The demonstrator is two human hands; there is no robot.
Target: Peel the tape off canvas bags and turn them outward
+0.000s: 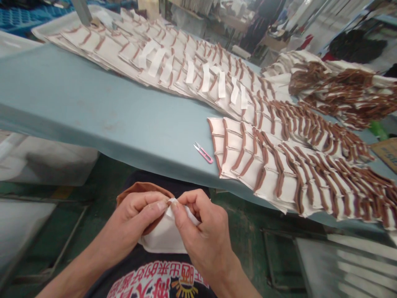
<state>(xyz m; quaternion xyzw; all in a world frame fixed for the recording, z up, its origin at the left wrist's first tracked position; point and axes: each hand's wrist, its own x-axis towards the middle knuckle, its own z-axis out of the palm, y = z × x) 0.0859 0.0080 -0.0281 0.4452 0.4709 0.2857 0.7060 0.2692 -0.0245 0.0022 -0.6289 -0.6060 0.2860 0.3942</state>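
Over the lap, a cream fabric piece with brown trim [164,238] hangs between both hands. My left hand [136,217] pinches its brown edge between thumb and forefinger. Close beside it, my right hand [203,223] is closed in a pinch on the same seam, with a small white strip [190,216] running under its fingers. The two sets of fingertips almost meet. Pink-handled thread snips [203,153] lie on the blue table [124,116] in front, their blades pointing up and left.
Overlapping rows of cream pieces with brown edging [273,165] cover the table's right side and far side. Several white strips [206,77] lie across the far row. A brown and cream heap [347,91] stands at the back right. Clear plastic bins [46,161] sit below the table's left edge.
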